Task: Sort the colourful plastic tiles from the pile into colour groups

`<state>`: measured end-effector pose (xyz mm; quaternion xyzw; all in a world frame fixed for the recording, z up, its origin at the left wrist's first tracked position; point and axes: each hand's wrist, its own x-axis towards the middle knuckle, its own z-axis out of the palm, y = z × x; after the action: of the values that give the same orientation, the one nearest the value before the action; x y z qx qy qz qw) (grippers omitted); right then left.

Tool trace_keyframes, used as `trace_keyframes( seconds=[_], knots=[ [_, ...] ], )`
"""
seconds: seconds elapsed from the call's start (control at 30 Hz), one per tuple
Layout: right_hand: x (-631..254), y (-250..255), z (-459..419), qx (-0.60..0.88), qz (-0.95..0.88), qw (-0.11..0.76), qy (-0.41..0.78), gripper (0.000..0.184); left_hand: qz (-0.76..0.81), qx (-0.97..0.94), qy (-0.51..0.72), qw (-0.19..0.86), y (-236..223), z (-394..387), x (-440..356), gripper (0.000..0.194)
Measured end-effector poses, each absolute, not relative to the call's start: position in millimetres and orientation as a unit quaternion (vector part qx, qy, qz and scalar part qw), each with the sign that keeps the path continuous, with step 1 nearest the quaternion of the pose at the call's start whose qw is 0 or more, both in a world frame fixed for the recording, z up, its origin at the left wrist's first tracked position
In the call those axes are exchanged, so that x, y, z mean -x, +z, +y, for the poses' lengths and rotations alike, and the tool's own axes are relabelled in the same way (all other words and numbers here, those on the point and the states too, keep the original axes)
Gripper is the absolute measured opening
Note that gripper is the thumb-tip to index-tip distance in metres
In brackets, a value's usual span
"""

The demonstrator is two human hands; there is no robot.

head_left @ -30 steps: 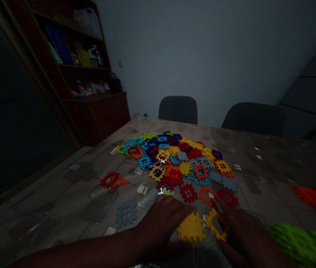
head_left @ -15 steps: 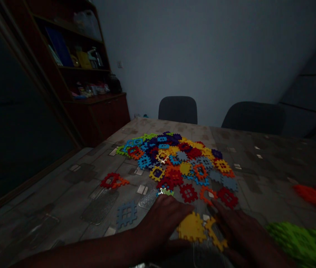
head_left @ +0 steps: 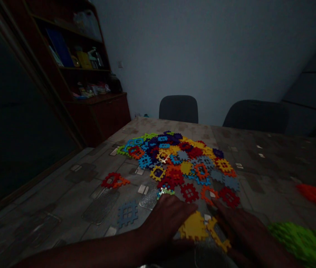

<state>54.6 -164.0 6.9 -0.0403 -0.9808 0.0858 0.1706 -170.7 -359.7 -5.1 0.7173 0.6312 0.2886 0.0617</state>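
In the dim head view my left hand is closed around the left side of a solid yellow interlocking tile with notched edges. My right hand grips a yellow open-frame tile, its fingers partly lost in shadow. The two yellow tiles are close together, with a narrow gap between their facing edges. Just beyond my left hand lies a pale green tile. A red window tile, an orange frame tile and another red tile lie beyond the hands.
A heap of mixed tiles covers the middle of the patterned table. A grey window tile lies left; green pieces and orange-red ones are at right. Two chairs stand behind, with a shelf cabinet at left.
The view has shifted very slightly. Both hands keep their hold on the yellow tiles, with hardly any visible movement.
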Motion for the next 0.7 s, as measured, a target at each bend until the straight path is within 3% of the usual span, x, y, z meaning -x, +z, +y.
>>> trace_keyframes(
  seconds=[0.33, 0.7],
  knots=[
    [-59.2, 12.3, -170.2, 0.051, -0.985, 0.135, 0.094, 0.108, 0.644, -0.707, 0.281, 0.075, -8.8, -357.4, 168.1, 0.094],
    [-58.2, 13.8, -171.4, 0.04, -0.984, 0.145, 0.098, 0.114, 0.654, -0.682, 0.322, 0.061, 9.5, -357.6, 171.0, 0.072]
  ],
)
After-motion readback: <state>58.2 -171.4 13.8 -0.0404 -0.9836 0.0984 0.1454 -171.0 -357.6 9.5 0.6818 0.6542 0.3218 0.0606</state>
